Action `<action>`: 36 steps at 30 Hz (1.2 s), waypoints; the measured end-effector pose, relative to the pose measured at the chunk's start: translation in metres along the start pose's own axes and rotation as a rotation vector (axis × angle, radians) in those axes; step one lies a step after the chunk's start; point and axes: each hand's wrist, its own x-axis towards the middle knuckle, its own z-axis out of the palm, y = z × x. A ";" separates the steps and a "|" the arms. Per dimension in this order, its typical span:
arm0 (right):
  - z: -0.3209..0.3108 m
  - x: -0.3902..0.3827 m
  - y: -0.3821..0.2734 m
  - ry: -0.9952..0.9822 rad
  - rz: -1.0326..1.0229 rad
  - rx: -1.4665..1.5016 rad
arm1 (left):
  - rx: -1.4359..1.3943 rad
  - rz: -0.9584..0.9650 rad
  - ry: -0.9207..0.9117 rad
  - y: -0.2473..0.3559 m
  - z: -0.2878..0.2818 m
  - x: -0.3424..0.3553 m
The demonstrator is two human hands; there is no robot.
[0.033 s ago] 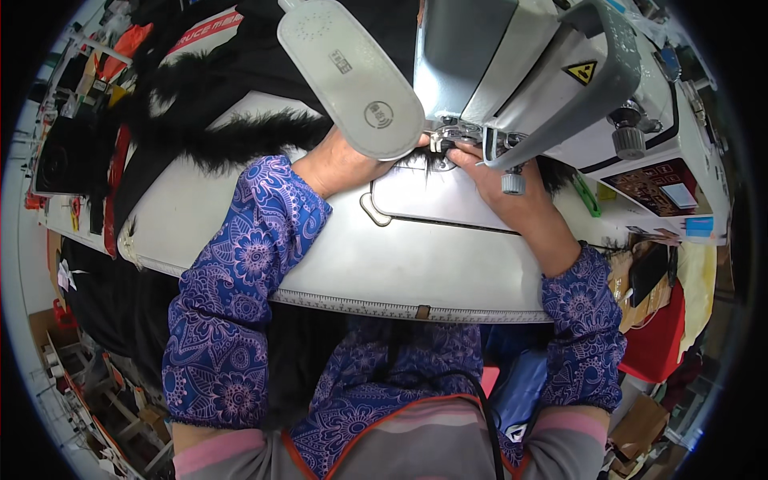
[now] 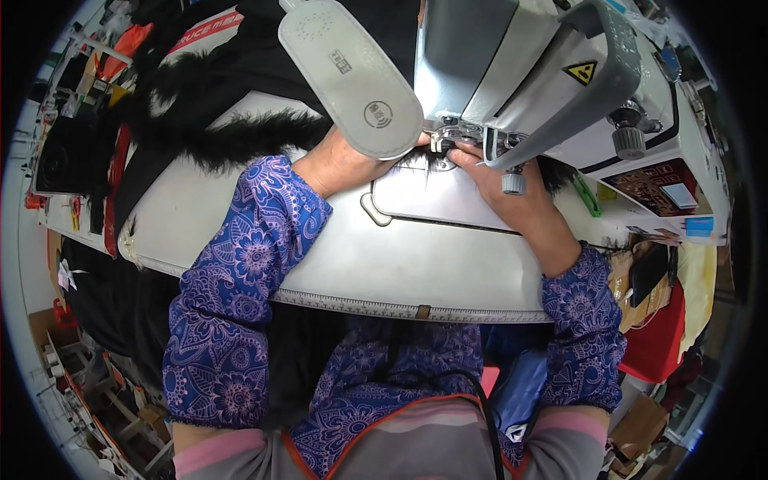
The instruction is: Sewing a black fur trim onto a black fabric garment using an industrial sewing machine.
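Note:
A strip of black fur trim (image 2: 256, 134) runs from the left across the white table into my left hand (image 2: 344, 166). Most of that hand's fingers are hidden behind a pale oval panel (image 2: 352, 80); one fingertip shows beside the presser foot (image 2: 448, 138) of a sewing machine (image 2: 496, 64). On the foot's other side is my right hand (image 2: 512, 196), its fingertips closed at the edge of the trim. Part of it is covered by the machine's grey guard. Wisps of black fur stick out below the foot, and more fur shows beyond my right wrist.
Along the front edge of the white table (image 2: 400, 264) runs a measuring tape (image 2: 352, 306). A green thread snipper (image 2: 587, 196) lies right of my right hand. Black cloth (image 2: 152, 180) covers the table's left part. A red thing (image 2: 660, 340) hangs at the right.

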 end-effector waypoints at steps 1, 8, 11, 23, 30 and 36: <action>0.000 -0.001 0.001 -0.026 0.047 0.032 | 0.005 -0.007 0.003 -0.001 -0.002 -0.001; -0.003 -0.002 0.017 -0.100 -0.253 -0.418 | 0.152 -0.136 0.028 -0.002 -0.028 -0.002; -0.018 -0.019 0.016 -0.041 -0.586 -0.509 | 0.117 0.170 0.051 0.020 -0.023 -0.012; 0.005 -0.024 -0.006 0.102 -0.685 -0.448 | 0.068 0.174 0.047 0.041 -0.012 -0.016; 0.004 -0.023 -0.008 0.079 -0.597 -0.392 | 0.046 0.120 0.057 0.038 -0.011 -0.016; 0.004 -0.023 -0.005 0.072 -0.592 -0.401 | 0.056 0.178 0.093 0.035 -0.014 -0.015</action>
